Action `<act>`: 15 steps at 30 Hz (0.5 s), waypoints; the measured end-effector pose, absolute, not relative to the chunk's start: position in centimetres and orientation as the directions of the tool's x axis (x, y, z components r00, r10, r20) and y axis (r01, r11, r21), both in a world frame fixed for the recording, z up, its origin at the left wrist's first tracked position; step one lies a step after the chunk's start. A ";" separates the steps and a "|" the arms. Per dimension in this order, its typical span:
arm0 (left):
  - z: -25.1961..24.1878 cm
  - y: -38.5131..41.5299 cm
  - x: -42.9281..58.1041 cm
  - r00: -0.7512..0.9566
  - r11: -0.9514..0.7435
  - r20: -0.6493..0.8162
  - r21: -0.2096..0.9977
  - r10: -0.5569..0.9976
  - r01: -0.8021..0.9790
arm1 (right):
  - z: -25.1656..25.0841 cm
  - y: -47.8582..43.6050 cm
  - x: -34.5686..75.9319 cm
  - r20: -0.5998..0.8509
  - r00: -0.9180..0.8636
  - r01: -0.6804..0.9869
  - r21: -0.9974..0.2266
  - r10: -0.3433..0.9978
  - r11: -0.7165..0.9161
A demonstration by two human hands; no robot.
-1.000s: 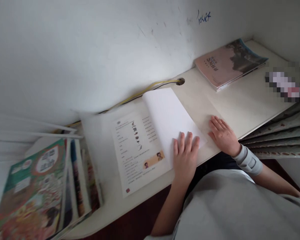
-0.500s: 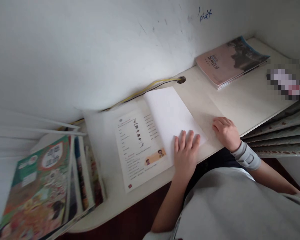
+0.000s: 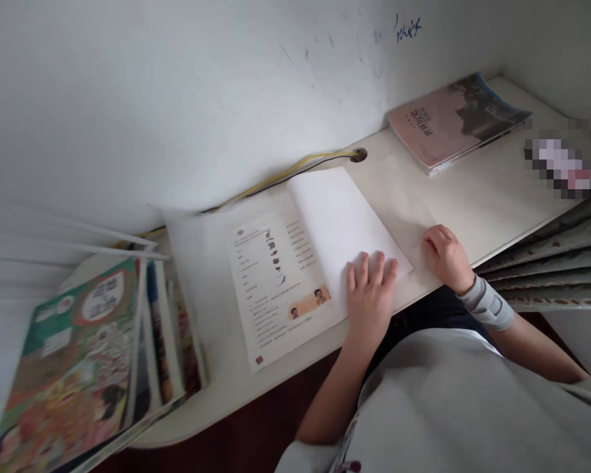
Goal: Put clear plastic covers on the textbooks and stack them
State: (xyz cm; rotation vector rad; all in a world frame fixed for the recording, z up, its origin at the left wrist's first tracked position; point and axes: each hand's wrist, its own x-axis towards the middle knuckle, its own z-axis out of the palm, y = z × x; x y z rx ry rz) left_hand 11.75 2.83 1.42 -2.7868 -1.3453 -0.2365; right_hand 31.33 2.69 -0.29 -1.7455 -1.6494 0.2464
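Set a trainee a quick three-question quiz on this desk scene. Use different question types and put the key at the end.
1. Multiple choice. The left hand lies on:
A) the pink-covered booklets
B) the blank white paper
C) the patterned cloth

2. True or false: the grey wristband is worn on the right arm.

3. Fill in the word: along the wall, a yellow cable leads to a round ____ in the desk.

Key
1: B
2: true
3: hole
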 end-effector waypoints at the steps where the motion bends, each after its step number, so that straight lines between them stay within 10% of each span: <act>1: 1.5 2.9 11.8 0.615 -0.625 0.143 0.032 0.775 0.780 | -0.2 2.7 31.3 0.327 0.176 0.773 -0.630 0.928 0.075; 15: 1.4 2.9 12.8 0.613 -0.624 0.157 0.025 0.774 0.781 | 0.1 2.5 31.8 0.341 0.242 0.657 -0.747 0.908 0.106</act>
